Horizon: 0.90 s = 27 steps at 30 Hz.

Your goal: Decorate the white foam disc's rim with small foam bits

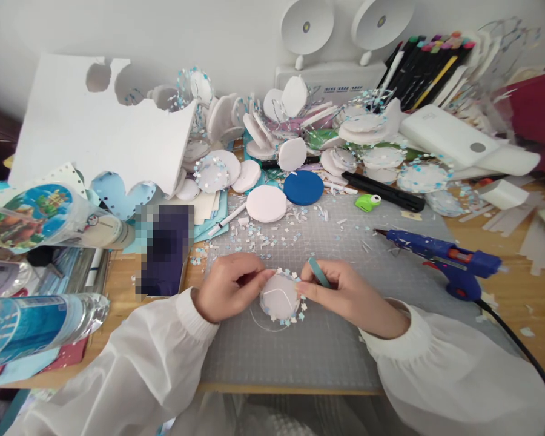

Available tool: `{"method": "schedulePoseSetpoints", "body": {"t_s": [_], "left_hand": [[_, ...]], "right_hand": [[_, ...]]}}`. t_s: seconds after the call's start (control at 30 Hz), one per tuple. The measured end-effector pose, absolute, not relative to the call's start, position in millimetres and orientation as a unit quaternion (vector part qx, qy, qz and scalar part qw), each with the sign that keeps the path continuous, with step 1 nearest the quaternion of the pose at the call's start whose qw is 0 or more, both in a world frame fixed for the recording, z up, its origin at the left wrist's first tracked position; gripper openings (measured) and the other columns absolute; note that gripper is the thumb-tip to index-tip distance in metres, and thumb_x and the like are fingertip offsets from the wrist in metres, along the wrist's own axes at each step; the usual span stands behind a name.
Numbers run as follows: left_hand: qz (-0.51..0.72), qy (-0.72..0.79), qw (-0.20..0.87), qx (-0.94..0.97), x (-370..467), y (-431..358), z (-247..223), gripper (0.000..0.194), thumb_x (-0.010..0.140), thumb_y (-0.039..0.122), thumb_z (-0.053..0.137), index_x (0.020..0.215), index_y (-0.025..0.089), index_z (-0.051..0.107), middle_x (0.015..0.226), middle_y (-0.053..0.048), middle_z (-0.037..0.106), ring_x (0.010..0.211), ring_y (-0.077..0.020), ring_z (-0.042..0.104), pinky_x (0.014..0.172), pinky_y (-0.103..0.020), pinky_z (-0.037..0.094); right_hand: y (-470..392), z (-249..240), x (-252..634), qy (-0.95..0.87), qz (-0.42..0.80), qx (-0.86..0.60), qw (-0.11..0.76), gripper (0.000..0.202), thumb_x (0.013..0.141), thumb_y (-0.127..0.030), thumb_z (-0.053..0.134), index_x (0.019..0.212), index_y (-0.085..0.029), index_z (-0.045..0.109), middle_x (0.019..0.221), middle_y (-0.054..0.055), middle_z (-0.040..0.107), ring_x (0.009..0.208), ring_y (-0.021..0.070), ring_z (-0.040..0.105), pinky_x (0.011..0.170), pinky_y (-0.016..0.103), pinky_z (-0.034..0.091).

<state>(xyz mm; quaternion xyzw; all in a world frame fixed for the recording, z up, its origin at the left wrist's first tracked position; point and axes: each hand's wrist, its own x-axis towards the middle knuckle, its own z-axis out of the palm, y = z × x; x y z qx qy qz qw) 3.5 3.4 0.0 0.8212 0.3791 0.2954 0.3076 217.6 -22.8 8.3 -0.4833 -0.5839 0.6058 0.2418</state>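
A white foam disc (278, 298), edged with small white and pale blue paper flowers, is held just above the grey cutting mat (345, 357). My left hand (231, 284) pinches its upper left rim between thumb and finger. On the right rim, my right hand (345, 293) grips with thumb and fingertips, and a teal stick-like tool (319, 272) is tucked in the same hand, its lower part hidden by the fingers. A thin pale wire (267, 329) loops below and across the disc. Loose paper flowers and scraps (267, 242) lie beyond my hands.
A blue glue gun (440, 254) lies at right, its black cord (518, 345) running forward. A phone (168, 251), a water bottle (40, 327) and a lidded cup (31, 218) are at left. White discs (266, 203), a blue disc (303, 187) and a green punch (367, 202) sit behind.
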Motion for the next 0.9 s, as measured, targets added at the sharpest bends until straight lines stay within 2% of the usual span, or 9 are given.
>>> {"method": "schedulePoseSetpoints", "body": {"t_s": [0.17,0.57,0.73,0.8,0.87,0.9], "left_hand": [[0.281,0.401,0.35,0.798,2.6,5.4,0.6,0.03,0.085,0.025,0.055,0.057,0.014,0.051,0.051,0.004,0.044,0.047,-0.0063,0.036,0.045,-0.019,0.029],[0.297,0.433,0.284,0.802,5.5,0.2,-4.1,0.031,0.086,0.023,0.052,0.057,0.015,0.05,0.05,0.004,0.042,0.048,-0.0077,0.037,0.048,-0.021,0.03],[0.283,0.46,0.334,0.773,5.7,0.5,-2.1,0.032,0.087,0.027,0.052,0.057,0.015,0.05,0.051,0.004,0.044,0.048,-0.008,0.037,0.047,-0.022,0.03],[0.311,0.454,0.356,0.755,3.5,2.1,1.1,0.027,0.088,0.03,0.053,0.066,0.015,0.056,0.058,0.0,0.053,0.054,-0.0105,0.045,0.053,-0.023,0.037],[0.344,0.426,0.367,0.752,0.6,4.2,4.5,0.023,0.087,0.035,0.055,0.088,0.014,0.063,0.078,-0.006,0.063,0.07,-0.0156,0.054,0.067,-0.028,0.044],[0.354,0.407,0.369,0.757,-0.8,5.2,5.7,0.03,0.085,0.039,0.057,0.101,0.014,0.062,0.089,-0.009,0.065,0.08,-0.0186,0.056,0.074,-0.031,0.046]], "right_hand": [[-22.7,8.9,216.3,-0.586,0.58,-0.493,0.278,0.03,0.083,-0.039,0.056,0.062,-0.018,0.051,0.055,-0.004,0.042,0.051,0.0083,0.033,0.05,0.025,0.026],[-27.7,5.4,210.3,-0.588,0.587,-0.497,0.251,0.033,0.084,-0.041,0.054,0.062,-0.018,0.047,0.055,-0.005,0.037,0.051,0.008,0.03,0.049,0.024,0.025],[-25.9,7.4,212.1,-0.565,0.592,-0.505,0.277,0.034,0.083,-0.043,0.057,0.062,-0.018,0.046,0.053,-0.006,0.036,0.049,0.0074,0.03,0.047,0.024,0.024],[-25.3,6.2,213.9,-0.529,0.611,-0.508,0.296,0.035,0.083,-0.045,0.058,0.063,-0.018,0.047,0.051,-0.007,0.033,0.046,0.0064,0.026,0.045,0.024,0.022],[-25.4,3.4,215.6,-0.491,0.636,-0.506,0.314,0.035,0.083,-0.047,0.059,0.066,-0.019,0.047,0.049,-0.009,0.03,0.044,0.0056,0.023,0.043,0.023,0.02],[-25.7,1.7,216.1,-0.476,0.646,-0.503,0.321,0.035,0.083,-0.047,0.059,0.067,-0.019,0.047,0.048,-0.01,0.029,0.043,0.0053,0.022,0.043,0.023,0.019]]}}
